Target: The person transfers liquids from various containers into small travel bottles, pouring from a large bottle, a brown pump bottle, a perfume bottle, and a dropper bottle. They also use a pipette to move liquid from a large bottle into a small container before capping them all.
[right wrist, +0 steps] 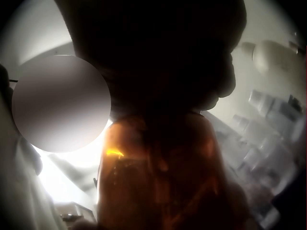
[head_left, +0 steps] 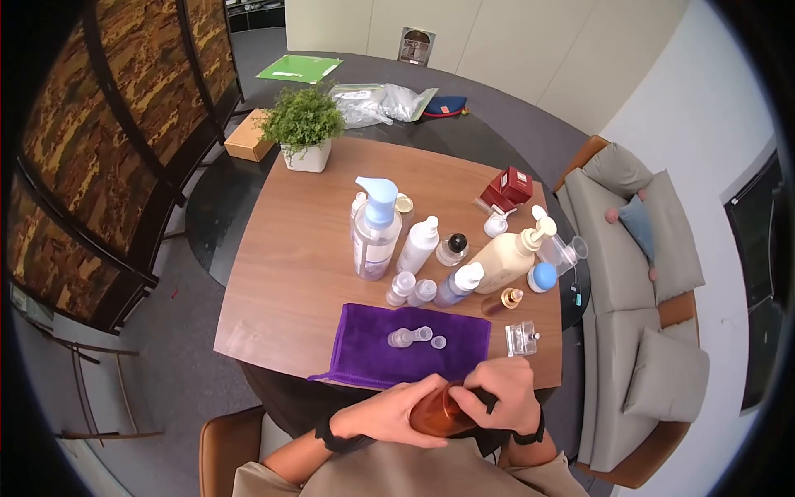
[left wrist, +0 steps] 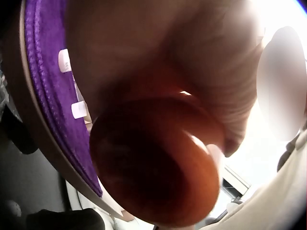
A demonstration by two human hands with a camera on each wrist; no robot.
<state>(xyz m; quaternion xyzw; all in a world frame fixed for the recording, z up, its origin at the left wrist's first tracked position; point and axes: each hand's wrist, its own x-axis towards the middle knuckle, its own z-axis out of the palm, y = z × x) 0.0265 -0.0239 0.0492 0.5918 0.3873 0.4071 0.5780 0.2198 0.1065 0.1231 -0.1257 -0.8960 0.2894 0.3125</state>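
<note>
An amber bottle (head_left: 440, 414) is held tilted at the table's near edge, close to the person's body. The left hand (head_left: 389, 417) grips its body; in the left wrist view the bottle's round base (left wrist: 153, 163) faces the camera below that hand (left wrist: 163, 48). At the bottle's top end the right hand (head_left: 507, 393) curls its fingers round a dark part. The right wrist view shows this hand (right wrist: 163, 57) dark above the amber body (right wrist: 158, 177). Beyond the hands, small clear bottles (head_left: 403, 337) and a small clear cap (head_left: 439, 341) lie on a purple cloth (head_left: 356, 348).
Several pump bottles and jars, one a clear bottle with a blue pump (head_left: 375, 240), stand on the wooden table (head_left: 281, 248) beyond the cloth. A cream pump bottle (head_left: 503, 258), red boxes (head_left: 507, 189) and a clear square bottle (head_left: 522, 338) are at right. A potted plant (head_left: 305, 124) stands far left.
</note>
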